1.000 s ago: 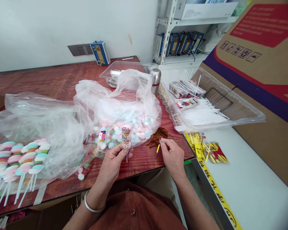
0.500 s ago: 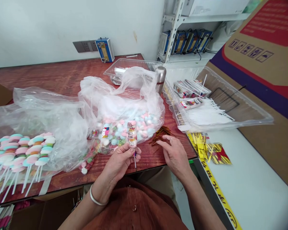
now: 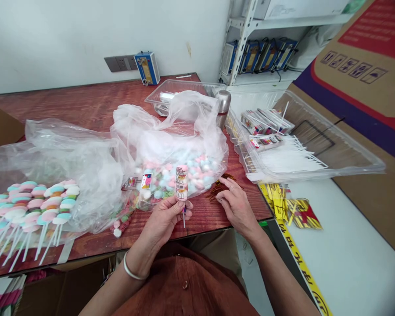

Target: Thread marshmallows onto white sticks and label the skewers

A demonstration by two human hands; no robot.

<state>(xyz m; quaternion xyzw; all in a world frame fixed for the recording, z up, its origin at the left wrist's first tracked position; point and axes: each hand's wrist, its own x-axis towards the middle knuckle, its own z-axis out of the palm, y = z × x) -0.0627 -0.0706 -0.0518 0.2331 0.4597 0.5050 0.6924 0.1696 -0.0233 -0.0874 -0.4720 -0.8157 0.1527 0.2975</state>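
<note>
My left hand (image 3: pixel 167 216) is closed on the stick of a wrapped marshmallow lollipop (image 3: pixel 181 183), held upright with its printed clear wrapper gathered at the bottom. My right hand (image 3: pixel 237 206) is over a small pile of gold-brown twist ties (image 3: pixel 217 189), fingers apart and bent towards it; whether a fingertip touches a tie I cannot tell. Behind the lollipop lies a big clear bag of pastel marshmallows (image 3: pixel 197 169). Printed labels (image 3: pixel 146 181) rest on the bag's front left part, with a few loose marshmallows (image 3: pixel 117 232) near the table edge.
Marshmallow skewers (image 3: pixel 36 204) on white sticks lie on plastic at the left. A clear tray (image 3: pixel 349 164) with white sticks and label packs stands at the right, near yellow twist-tie bundles (image 3: pixel 274 199). A steel flask (image 3: pixel 223 107) stands behind; a large carton (image 3: pixel 365 127) leans right.
The view has shifted slightly, so the surroundings sit a little further right. My right fingers have moved slightly over the twist ties. My left hand keeps the lollipop in nearly the same place.
</note>
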